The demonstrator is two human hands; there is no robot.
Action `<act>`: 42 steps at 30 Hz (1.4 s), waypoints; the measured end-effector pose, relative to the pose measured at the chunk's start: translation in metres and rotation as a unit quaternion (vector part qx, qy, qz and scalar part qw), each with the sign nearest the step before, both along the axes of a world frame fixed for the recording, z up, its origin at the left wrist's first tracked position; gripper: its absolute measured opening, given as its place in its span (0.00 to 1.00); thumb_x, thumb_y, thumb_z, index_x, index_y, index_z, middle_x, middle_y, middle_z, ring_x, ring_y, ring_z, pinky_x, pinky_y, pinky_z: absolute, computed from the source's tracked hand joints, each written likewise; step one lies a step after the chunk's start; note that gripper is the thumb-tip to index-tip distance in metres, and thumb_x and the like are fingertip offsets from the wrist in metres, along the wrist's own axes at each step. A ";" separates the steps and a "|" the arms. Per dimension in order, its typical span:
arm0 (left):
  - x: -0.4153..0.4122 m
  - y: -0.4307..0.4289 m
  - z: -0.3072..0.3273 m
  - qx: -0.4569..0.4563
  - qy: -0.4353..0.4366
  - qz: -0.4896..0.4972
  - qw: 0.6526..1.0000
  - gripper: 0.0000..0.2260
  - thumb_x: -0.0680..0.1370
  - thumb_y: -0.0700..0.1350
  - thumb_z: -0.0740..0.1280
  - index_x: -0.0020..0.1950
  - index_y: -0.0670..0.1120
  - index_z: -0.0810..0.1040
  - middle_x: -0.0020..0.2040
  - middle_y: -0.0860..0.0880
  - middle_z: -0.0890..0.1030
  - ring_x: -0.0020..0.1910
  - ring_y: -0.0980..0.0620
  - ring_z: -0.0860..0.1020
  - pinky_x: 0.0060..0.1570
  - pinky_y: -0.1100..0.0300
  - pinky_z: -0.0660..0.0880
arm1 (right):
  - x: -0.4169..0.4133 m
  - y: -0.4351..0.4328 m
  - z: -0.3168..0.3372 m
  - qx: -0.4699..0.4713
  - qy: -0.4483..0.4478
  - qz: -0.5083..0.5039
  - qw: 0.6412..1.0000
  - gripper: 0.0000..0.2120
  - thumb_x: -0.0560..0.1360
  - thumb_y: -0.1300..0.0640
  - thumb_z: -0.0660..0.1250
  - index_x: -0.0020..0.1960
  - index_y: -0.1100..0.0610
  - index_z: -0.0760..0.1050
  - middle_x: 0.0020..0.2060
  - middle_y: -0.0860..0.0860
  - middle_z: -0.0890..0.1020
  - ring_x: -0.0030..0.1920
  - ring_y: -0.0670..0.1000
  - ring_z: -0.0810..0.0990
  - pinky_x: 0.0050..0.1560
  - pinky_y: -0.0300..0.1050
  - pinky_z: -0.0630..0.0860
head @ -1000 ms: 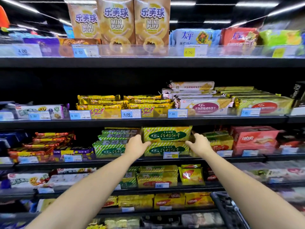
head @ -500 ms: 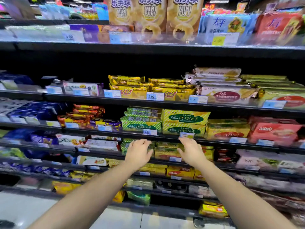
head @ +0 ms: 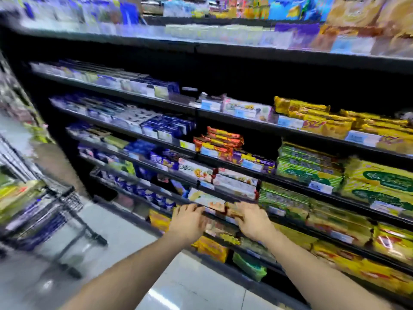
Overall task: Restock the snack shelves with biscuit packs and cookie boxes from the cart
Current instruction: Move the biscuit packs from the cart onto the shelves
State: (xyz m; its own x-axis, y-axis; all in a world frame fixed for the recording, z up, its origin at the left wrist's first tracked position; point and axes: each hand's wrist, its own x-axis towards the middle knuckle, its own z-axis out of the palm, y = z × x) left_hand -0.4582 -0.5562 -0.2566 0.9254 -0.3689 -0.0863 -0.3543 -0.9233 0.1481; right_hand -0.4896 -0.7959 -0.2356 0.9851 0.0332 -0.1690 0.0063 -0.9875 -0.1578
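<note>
Head view, blurred: holds left hand and right hand out empty at 6 o'clock before shelves, with fingers loosely bent on nothing, probably free for fetching packs lying in cart at 9 o'clock.

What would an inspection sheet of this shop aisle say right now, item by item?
Surface: black shelves, well stocked, above a pale tiled floor.
Job's things: green-striped biscuit packs and yellow packs on the shelves; cart at the left with goods inside, too blurred to name.
Clutter: nothing seen.
Hands: left hand and right hand are side by side at a lower shelf edge; blur hides whether they hold anything.
Cables: nothing seen.
Surroundings: a shop aisle; the whole picture is motion-blurred.
</note>
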 end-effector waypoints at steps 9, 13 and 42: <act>0.021 0.273 0.014 0.039 0.027 0.155 0.987 0.19 0.81 0.57 0.57 0.70 0.52 0.70 0.68 0.47 0.73 0.68 0.41 0.71 0.67 0.46 0.64 | 0.087 0.286 -0.007 -0.001 -0.006 0.183 0.983 0.27 0.80 0.45 0.60 0.77 0.48 0.62 0.74 0.49 0.69 0.73 0.55 0.68 0.68 0.54 0.70; 0.028 0.355 0.024 0.030 0.018 0.222 0.974 0.22 0.81 0.57 0.57 0.72 0.51 0.69 0.70 0.47 0.73 0.69 0.41 0.70 0.70 0.46 0.62 | 0.121 0.372 0.007 0.005 -0.017 0.249 0.968 0.25 0.80 0.45 0.61 0.75 0.47 0.64 0.72 0.47 0.71 0.72 0.54 0.68 0.68 0.54 0.70; 0.173 0.713 -0.014 0.030 0.068 0.469 0.880 0.21 0.80 0.55 0.60 0.72 0.50 0.72 0.67 0.47 0.76 0.66 0.44 0.74 0.66 0.50 0.67 | 0.416 0.786 -0.033 -0.010 0.082 0.436 0.896 0.27 0.79 0.45 0.63 0.77 0.48 0.64 0.72 0.51 0.72 0.71 0.57 0.71 0.67 0.54 0.70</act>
